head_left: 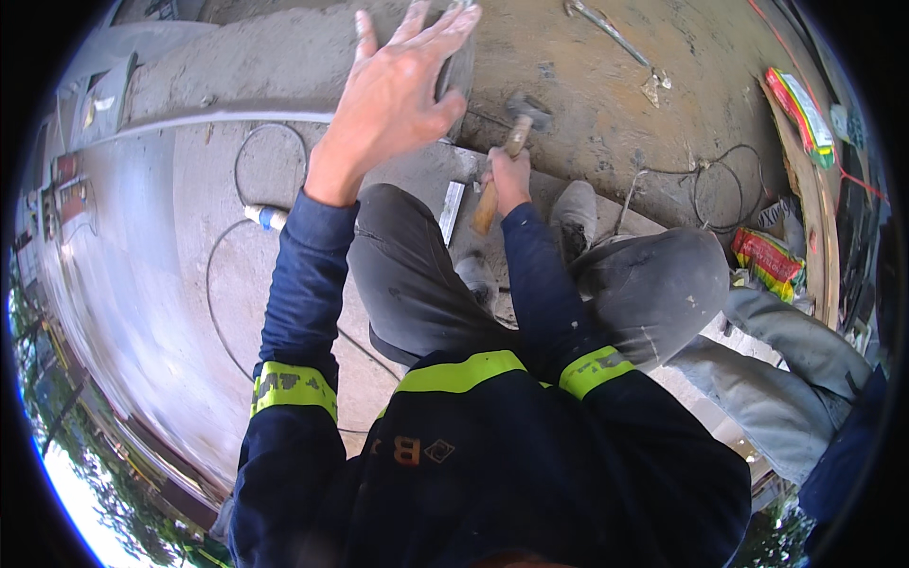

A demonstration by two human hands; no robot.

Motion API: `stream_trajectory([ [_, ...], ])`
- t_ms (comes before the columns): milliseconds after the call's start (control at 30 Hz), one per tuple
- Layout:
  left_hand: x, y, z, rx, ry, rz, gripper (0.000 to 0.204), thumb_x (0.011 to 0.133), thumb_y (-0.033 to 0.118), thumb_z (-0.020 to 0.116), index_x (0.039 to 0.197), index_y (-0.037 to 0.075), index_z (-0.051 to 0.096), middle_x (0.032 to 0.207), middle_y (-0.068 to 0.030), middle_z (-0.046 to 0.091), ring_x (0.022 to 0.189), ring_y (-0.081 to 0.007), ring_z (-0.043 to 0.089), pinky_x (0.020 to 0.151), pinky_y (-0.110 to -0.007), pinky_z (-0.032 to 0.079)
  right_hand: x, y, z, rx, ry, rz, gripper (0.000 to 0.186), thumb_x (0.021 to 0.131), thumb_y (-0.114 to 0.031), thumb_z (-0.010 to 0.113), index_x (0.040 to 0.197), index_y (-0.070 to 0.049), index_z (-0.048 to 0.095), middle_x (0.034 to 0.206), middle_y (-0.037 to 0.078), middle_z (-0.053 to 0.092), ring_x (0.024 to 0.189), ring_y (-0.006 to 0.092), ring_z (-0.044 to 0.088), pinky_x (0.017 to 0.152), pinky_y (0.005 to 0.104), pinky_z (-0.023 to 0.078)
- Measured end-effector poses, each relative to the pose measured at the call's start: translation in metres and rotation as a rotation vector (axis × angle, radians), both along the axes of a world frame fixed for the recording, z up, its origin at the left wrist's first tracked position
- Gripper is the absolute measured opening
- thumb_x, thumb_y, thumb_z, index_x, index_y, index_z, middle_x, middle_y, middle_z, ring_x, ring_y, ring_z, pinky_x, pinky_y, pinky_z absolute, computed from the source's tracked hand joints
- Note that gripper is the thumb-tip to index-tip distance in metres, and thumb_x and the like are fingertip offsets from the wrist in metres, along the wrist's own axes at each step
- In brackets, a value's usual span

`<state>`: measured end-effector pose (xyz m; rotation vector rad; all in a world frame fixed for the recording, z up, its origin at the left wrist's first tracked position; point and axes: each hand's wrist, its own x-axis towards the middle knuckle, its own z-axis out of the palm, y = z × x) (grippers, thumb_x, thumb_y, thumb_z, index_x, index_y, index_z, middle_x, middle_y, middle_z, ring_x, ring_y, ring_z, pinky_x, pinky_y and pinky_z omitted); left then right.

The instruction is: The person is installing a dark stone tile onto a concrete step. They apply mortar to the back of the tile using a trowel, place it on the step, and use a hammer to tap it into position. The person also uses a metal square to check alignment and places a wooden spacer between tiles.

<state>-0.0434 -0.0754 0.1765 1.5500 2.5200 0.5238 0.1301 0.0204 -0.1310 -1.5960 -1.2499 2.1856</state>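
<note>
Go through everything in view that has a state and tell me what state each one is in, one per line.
left hand: open, fingers spread, palm on a grey block
grey block: upright on edge on the ground
right hand: closed around the hammer handle
hammer: gripped, head raised near the block
cable: loose, looped on the concrete
metal bar: lying flat on the ground
</note>
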Motion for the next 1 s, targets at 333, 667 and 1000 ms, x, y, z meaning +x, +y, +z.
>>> stream_trajectory([
  [333,-0.006,-0.006,-0.013,0.024,0.005,0.001,0.091,0.082,0.019,0.076,0.165,-0.001,0.043,0.177,-0.0172,0.038,0.165,-0.0445,0.031,0.129,-0.079,0.014,0.041,-0.021,-0.020,0.225,-0.067,0.372,0.024,0.094,-0.017,0.074,0.106,-0.001,0.061,0.078,0.006,0.062,0.052,0.0180,0.061,0.046,0.0382,0.052],
  [667,-0.020,-0.015,-0.034,0.170,0.317,-0.111,0.080,0.088,0.022,0.073,0.159,-0.004,0.048,0.173,-0.0217,0.042,0.162,-0.0451,0.036,0.127,-0.079,0.023,0.023,0.068,-0.082,0.295,-0.450,0.418,0.028,0.098,-0.028,0.072,0.101,-0.002,0.066,0.073,0.011,0.070,0.057,0.0266,0.069,0.058,0.0430,0.059],
  [1000,-0.029,-0.019,-0.033,0.252,0.028,-0.138,0.044,0.089,0.028,0.072,0.128,0.007,0.075,0.161,-0.0167,0.058,0.157,-0.0414,0.044,0.129,-0.078,0.019,0.055,-0.082,-0.032,0.660,-0.570,1.119,0.065,0.091,-0.068,0.072,0.108,-0.005,0.072,0.103,0.022,0.081,0.101,0.0465,0.078,0.087,0.0565,0.062],
])
